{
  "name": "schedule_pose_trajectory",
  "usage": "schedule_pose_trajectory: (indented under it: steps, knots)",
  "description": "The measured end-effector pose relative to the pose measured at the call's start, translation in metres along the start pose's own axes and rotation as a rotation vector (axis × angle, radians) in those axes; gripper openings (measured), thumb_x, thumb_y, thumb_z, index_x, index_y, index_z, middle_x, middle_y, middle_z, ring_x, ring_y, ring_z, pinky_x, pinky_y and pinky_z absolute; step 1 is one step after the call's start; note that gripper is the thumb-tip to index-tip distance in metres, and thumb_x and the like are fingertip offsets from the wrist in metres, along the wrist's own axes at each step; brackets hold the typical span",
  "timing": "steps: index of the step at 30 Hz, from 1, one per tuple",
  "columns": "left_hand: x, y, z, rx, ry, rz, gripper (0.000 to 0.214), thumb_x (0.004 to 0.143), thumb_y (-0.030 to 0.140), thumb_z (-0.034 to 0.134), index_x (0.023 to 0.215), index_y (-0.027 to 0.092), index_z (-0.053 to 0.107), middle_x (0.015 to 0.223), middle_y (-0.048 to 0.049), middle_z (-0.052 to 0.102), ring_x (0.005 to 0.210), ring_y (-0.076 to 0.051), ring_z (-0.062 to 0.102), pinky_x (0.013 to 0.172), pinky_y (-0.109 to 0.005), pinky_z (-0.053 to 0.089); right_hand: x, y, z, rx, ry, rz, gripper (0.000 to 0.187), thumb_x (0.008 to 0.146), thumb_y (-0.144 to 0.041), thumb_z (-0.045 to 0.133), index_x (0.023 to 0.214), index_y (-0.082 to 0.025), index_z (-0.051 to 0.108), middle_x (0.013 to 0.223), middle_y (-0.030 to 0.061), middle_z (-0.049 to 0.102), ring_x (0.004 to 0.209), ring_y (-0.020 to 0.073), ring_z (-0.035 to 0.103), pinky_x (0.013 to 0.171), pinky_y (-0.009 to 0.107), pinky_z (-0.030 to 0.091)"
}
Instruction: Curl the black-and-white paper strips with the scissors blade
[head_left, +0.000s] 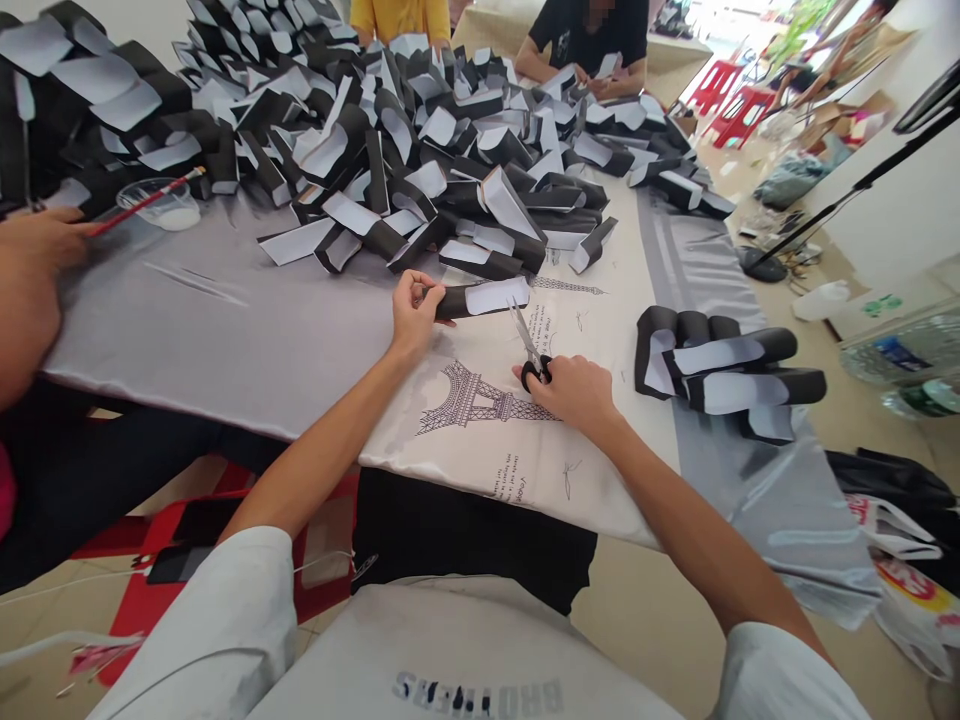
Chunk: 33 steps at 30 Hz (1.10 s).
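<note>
My left hand (412,312) is closed on one end of a folded black paper piece with a white label (484,297), held just above the table. My right hand (574,392) grips the black handles of a pair of scissors (527,345). The blades are parted and point up at the lower edge of the white label. Under both hands lies a white cloth printed with an Eiffel Tower (480,398).
A large heap of black-and-white folded pieces (420,150) fills the far table. A smaller stack (720,370) lies to my right. At left a person's hand (45,240) holds a red brush over a plastic cup (161,205). Two people sit at the far end.
</note>
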<state>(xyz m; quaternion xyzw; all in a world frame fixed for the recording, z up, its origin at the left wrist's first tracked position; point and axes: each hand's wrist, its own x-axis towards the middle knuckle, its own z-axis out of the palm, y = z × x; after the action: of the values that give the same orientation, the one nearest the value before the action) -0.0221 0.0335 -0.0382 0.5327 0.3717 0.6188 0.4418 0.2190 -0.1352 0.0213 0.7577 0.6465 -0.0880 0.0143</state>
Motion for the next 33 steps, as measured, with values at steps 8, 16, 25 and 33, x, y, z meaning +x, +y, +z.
schedule_pose_trajectory:
  steps: [8, 16, 25, 33]
  knots:
    - [-0.009, 0.006, 0.008, 0.004, -0.187, 0.029, 0.068, 0.076, 0.066, 0.100, 0.097, 0.025, 0.051, 0.110, -0.0079, 0.079, 0.085, -0.022, 0.078, 0.054, -0.032, 0.068, 0.004, 0.004, -0.001, -0.002, -0.005, 0.021, 0.065, 0.113, -0.067, 0.042, 0.087, -0.020, 0.079, 0.085, 0.0129, 0.075, 0.080, 0.0279, 0.072, 0.068, 0.035, 0.038]
    - [-0.015, 0.015, 0.009, 0.050, -0.236, 0.043, 0.069, 0.070, 0.056, 0.106, 0.094, 0.025, 0.049, 0.114, -0.0071, 0.079, 0.092, -0.023, 0.081, 0.057, -0.034, 0.071, 0.004, 0.002, 0.002, -0.001, -0.006, -0.006, 0.069, 0.110, -0.074, 0.043, 0.088, -0.021, 0.080, 0.084, 0.0122, 0.075, 0.078, 0.0271, 0.071, 0.068, 0.034, 0.038]
    - [-0.015, 0.016, 0.009, 0.117, -0.218, 0.124, 0.060, 0.076, 0.053, 0.102, 0.087, 0.024, 0.051, 0.108, -0.0079, 0.078, 0.101, -0.024, 0.078, 0.085, -0.047, 0.072, 0.003, 0.001, 0.000, -0.052, -0.013, -0.023, 0.067, 0.111, -0.070, 0.042, 0.096, -0.019, 0.083, 0.092, 0.0143, 0.078, 0.085, 0.0286, 0.074, 0.069, 0.035, 0.039]
    - [-0.015, 0.018, 0.008, 0.153, -0.257, 0.123, 0.058, 0.075, 0.053, 0.101, 0.084, 0.023, 0.052, 0.107, -0.0062, 0.078, 0.098, -0.022, 0.076, 0.090, -0.045, 0.068, 0.002, -0.002, -0.001, -0.059, -0.011, -0.041, 0.066, 0.111, -0.069, 0.044, 0.093, -0.019, 0.083, 0.091, 0.0144, 0.078, 0.085, 0.0283, 0.074, 0.068, 0.035, 0.038]
